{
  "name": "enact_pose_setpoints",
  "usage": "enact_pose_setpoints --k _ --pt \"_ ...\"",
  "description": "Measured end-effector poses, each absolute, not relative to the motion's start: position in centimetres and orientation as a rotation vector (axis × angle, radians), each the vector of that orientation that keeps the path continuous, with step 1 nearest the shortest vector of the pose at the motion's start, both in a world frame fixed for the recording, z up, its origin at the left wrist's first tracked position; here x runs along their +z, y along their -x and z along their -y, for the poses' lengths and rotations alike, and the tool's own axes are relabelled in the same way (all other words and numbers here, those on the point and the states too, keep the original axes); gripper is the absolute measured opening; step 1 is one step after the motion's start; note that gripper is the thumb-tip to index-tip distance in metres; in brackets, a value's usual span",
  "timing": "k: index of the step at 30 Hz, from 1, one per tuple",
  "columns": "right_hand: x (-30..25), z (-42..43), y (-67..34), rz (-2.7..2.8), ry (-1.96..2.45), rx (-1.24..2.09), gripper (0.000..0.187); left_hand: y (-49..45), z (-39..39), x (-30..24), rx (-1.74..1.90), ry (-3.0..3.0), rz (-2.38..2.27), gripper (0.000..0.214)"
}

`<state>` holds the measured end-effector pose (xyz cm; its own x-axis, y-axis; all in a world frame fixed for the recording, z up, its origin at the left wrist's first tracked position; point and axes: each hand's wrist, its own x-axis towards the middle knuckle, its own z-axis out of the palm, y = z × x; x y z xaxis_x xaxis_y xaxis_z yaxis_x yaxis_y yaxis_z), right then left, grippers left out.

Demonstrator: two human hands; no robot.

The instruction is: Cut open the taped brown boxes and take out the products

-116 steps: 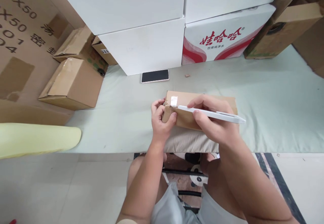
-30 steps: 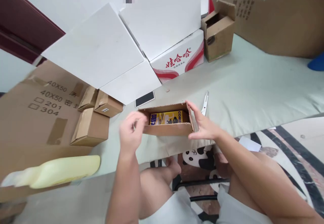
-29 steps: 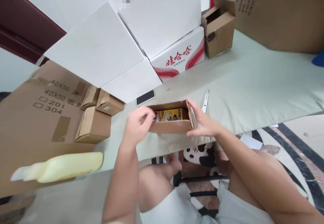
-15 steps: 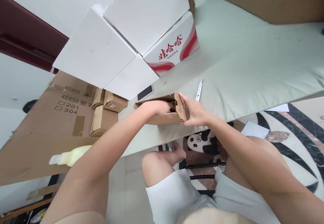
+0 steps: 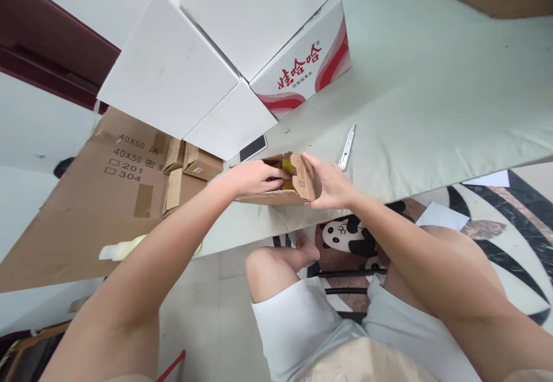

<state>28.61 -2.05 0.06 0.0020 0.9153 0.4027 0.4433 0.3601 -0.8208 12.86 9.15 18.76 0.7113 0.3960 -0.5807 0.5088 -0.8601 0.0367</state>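
Beige top (image 5: 360, 362), pale grey shorts (image 5: 287, 318)

The only view comes from one camera, which is worn on the person's head. It faces forward and steeply down, from above the knees (image 5: 261, 275), so the arms (image 5: 159, 255) enter from the two lower corners. The left hand (image 5: 262, 178) and the right hand (image 5: 332, 185) are seen near the middle. The view is wide, from the white boxes (image 5: 168, 71) above to the floor (image 5: 216, 313) below, and tilted: the edge of the counter (image 5: 432, 99) rises toward the right
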Motion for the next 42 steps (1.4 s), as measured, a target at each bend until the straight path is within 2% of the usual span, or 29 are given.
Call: enact_pose_setpoints --k 5,8,13,20,24,29,42 --pt "-0.3 2.0 -28.7 1.610 1.250 0.579 0.122 -9.8 -9.7 20.2 -0.862 -2.843 -0.895 0.035" --pt "-0.6 2.1 -29.0 1.616 1.281 0.576 0.123 -7.8 -9.8 20.6 -0.769 -2.886 -0.939 0.047" --pt "-1.2 2.0 -29.2 1.626 1.234 0.549 0.124 -8.8 -8.4 20.9 -0.411 -2.766 -0.997 0.034" --pt "-1.8 2.0 -29.2 1.672 1.161 0.473 0.125 -15.7 -7.3 18.9 -0.963 -2.548 -0.610 0.036" --pt "-1.4 2.3 -29.3 1.665 1.187 0.479 0.127 -17.0 -8.0 16.6 -1.225 -2.640 -0.530 0.032" --pt "-0.8 2.6 -29.6 1.641 1.205 0.477 0.124 -15.8 -8.9 16.4 -1.227 -2.758 -0.467 0.036" --pt "-0.9 2.3 -29.2 1.622 1.228 0.526 0.123 -10.7 -9.6 20.7 -1.116 -3.012 -0.621 0.056"
